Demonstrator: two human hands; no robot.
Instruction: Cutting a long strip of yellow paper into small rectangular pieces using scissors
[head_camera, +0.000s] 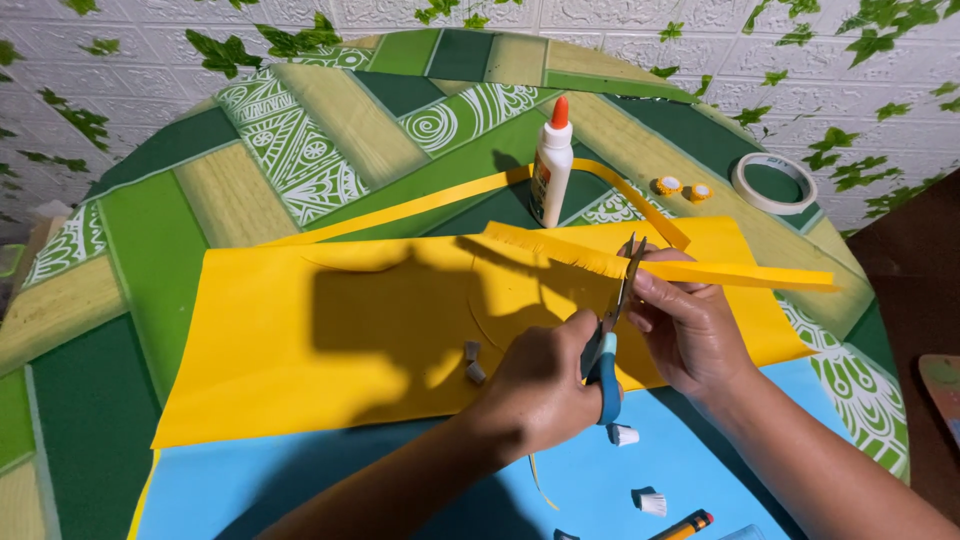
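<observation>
Bright, sharp pic w/ hard shadows cast left on yellow paper (300, 340), edges slightly bowed.

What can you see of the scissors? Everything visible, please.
The scissors have blue plastic-looking handles and narrow grey metal blades. The left hand grips the handles, fingers through the loops, so much of the handle is hidden. The blades point up and away from the person, slightly open, closing on the fringed edge of a yellow paper strip that the right hand holds. They are held above the big yellow sheet, not resting on it.
</observation>
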